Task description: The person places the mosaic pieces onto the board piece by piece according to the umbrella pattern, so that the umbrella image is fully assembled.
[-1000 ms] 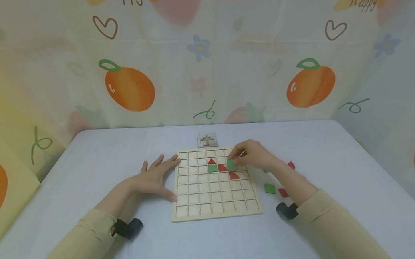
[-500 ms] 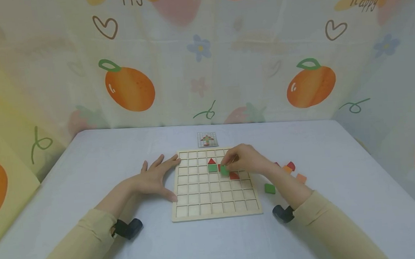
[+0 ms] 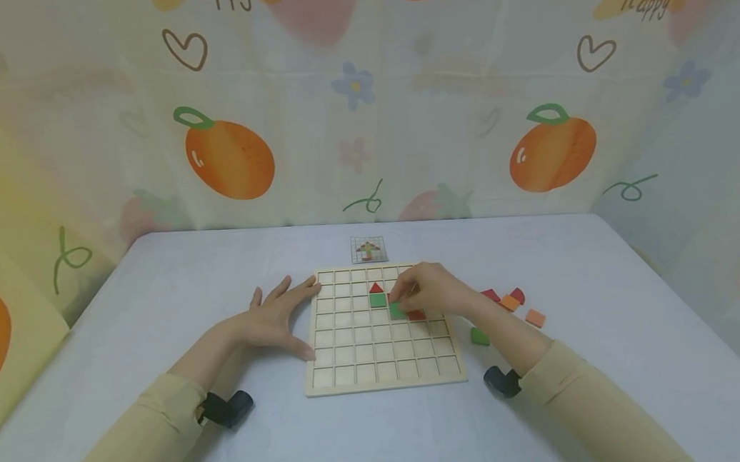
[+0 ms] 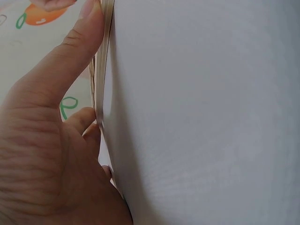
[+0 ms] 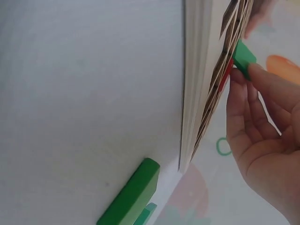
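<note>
My right hand (image 3: pixel 435 289) pinches a green square block (image 3: pixel 398 312) between thumb and fingers, low over the wooden grid board (image 3: pixel 354 377). In the right wrist view that green block (image 5: pixel 243 58) is tilted, close beside a red piece (image 5: pixel 226 75). On the board lie a red triangle (image 3: pixel 376 288), a green square (image 3: pixel 378 300) just below it, and a red curved-edged piece (image 3: pixel 417 316), partly under my right hand. Another red piece near the pinching fingers is mostly hidden. My left hand (image 3: pixel 266 328) is spread, fingertips and thumb at the board's left edge.
A small card (image 3: pixel 368 249) printed with a coloured grid pattern lies behind the board. Right of the board are a loose green block (image 3: pixel 479 336), an orange piece (image 3: pixel 535 318), another orange piece (image 3: pixel 510 303) and red pieces (image 3: pixel 491 295), partly behind the right forearm.
My right hand has carried the green block left and slightly toward me, from the board's right columns to beside the red curved piece. The left hand stays in place.
</note>
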`<state>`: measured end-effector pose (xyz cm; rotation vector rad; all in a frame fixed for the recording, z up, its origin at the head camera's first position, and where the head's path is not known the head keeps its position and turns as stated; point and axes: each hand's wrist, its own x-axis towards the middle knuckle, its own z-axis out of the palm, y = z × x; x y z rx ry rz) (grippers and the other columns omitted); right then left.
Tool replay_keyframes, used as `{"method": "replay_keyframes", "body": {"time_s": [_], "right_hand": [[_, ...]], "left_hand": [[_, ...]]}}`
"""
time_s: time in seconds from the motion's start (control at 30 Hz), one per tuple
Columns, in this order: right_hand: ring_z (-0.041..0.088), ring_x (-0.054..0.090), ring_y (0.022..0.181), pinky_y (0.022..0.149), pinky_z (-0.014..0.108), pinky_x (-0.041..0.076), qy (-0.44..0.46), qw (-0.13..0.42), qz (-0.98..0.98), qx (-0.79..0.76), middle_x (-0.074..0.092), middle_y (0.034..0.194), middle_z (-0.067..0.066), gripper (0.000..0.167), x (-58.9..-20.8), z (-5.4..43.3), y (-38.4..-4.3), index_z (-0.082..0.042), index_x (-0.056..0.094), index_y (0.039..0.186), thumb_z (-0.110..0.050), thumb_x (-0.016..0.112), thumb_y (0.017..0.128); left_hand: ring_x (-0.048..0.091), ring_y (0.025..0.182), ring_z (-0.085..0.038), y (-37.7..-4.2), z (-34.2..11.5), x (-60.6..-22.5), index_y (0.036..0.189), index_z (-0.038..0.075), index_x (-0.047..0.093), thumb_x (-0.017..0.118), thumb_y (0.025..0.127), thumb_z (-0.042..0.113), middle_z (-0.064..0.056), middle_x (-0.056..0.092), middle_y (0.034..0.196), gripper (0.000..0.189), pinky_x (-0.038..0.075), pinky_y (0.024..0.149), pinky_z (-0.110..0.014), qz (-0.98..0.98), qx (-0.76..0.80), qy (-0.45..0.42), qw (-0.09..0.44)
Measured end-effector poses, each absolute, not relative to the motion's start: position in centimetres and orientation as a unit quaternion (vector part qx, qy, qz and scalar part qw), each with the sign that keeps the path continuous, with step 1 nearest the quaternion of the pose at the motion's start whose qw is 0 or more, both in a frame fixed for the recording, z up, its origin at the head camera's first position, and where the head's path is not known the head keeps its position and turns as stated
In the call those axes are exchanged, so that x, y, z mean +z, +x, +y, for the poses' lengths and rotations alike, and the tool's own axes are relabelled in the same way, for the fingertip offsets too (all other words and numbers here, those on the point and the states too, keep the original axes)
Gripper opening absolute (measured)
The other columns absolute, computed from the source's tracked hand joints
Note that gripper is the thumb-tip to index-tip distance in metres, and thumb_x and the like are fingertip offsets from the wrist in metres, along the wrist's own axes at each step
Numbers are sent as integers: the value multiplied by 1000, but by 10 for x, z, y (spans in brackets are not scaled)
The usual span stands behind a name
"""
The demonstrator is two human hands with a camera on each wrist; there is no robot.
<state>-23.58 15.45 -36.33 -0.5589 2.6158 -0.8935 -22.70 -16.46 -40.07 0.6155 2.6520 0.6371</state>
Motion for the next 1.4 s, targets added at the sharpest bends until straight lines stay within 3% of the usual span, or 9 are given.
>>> {"method": "replay_keyframes", "body": {"time_s": [0.3, 1.4], "right_hand": [[12, 59, 83, 87, 31, 48, -196, 160, 921, -295, 72, 84, -5, 11, -366, 153, -237, -19, 76, 91, -9, 73, 86], [7, 64, 85, 90, 31, 52, -199, 158, 924, -286, 76, 90, -7, 14, -364, 153, -234, -19, 77, 95, -9, 74, 86]], "left_hand": [[-4, 155, -42, -227, -165, -401, 158, 22, 22, 85, 62, 59, 0, 10, 170, 120, -11, 111, -78, 935, 221, 217, 171], [-4, 155, -43, -227, -164, -401, 158, 22, 23, 85, 62, 59, -1, 11, 170, 121, -11, 111, -78, 935, 223, 217, 168]]}}
